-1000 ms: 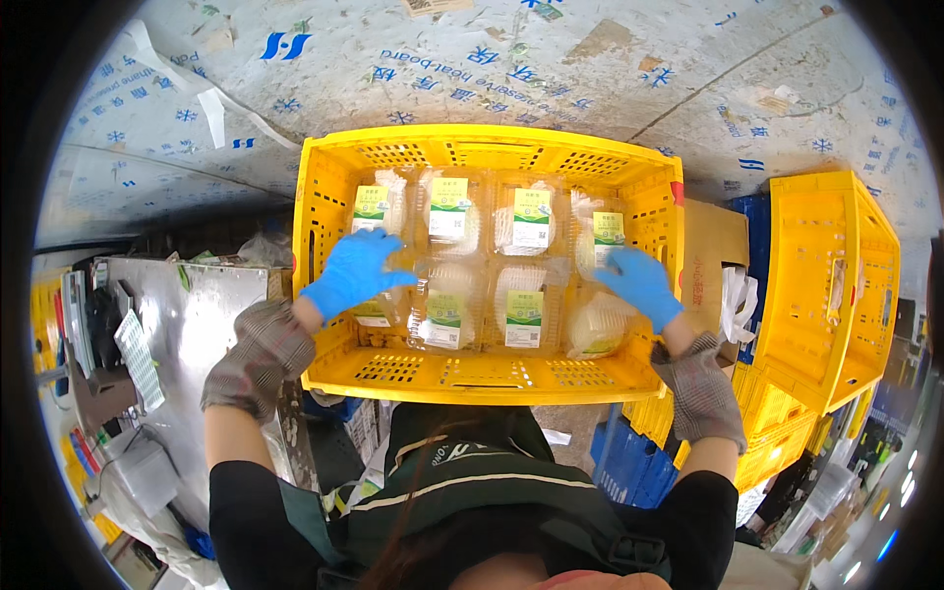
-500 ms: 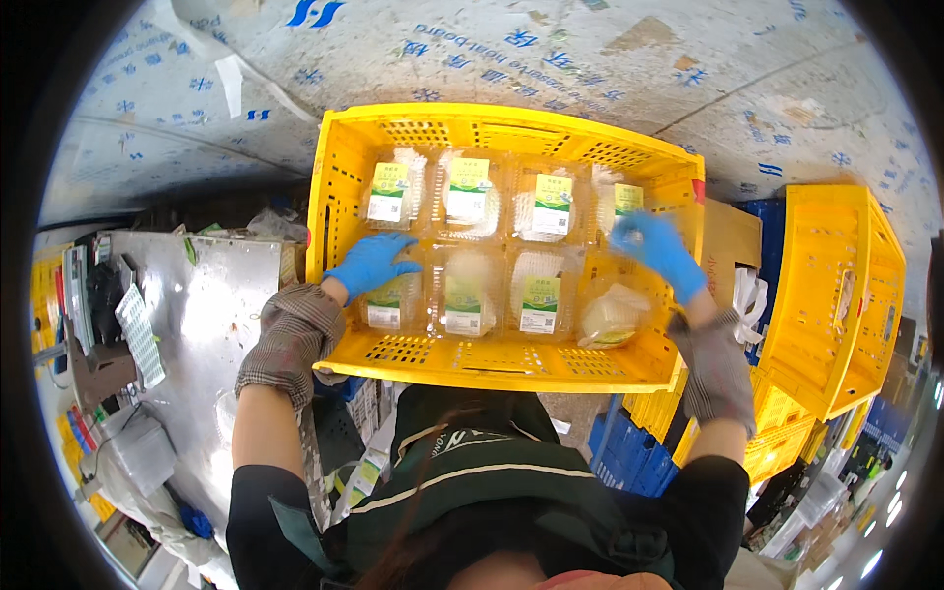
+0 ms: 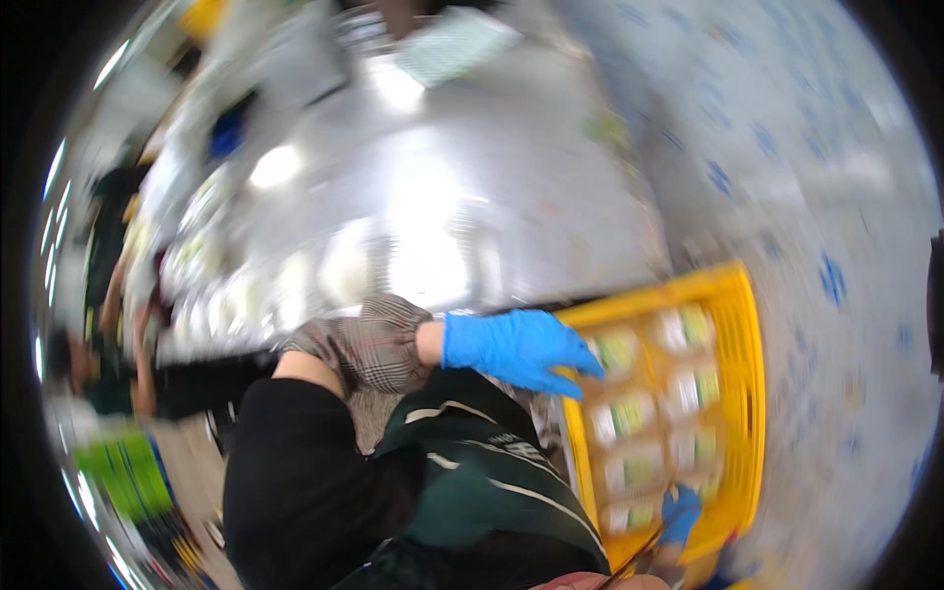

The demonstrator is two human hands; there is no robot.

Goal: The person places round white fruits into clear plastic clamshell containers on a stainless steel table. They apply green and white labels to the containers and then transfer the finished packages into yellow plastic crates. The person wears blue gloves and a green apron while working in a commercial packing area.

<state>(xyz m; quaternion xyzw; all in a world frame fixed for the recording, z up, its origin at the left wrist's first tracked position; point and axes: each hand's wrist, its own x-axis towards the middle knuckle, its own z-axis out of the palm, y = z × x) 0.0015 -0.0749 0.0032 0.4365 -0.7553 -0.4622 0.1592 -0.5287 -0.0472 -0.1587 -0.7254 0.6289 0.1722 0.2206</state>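
A yellow plastic crate [image 3: 755,393] stands on the right, holding clear clamshell packs [image 3: 622,418] in two rows, with green-and-white labels on their lids. My left hand [image 3: 521,349], in a blue glove, is held out over the crate's left rim near its far end. Its fingers are extended, the thumb apart, and nothing shows in it. My right hand [image 3: 680,513], also blue-gloved, is over the packs at the near end of the crate. Blur hides what its fingers are doing and whether it touches a pack.
A shiny metal table [image 3: 551,197] lies beyond the crate to the left, with blurred clear packs [image 3: 344,264] along its near side. A pale green perforated sheet [image 3: 457,44] lies at its far end. Another person [image 3: 108,369] and green crates [image 3: 123,477] are at far left.
My view has swung left, so the crate now sits at the right and the table fills the middle. My left hand has lifted off the packs toward the crate's rim.
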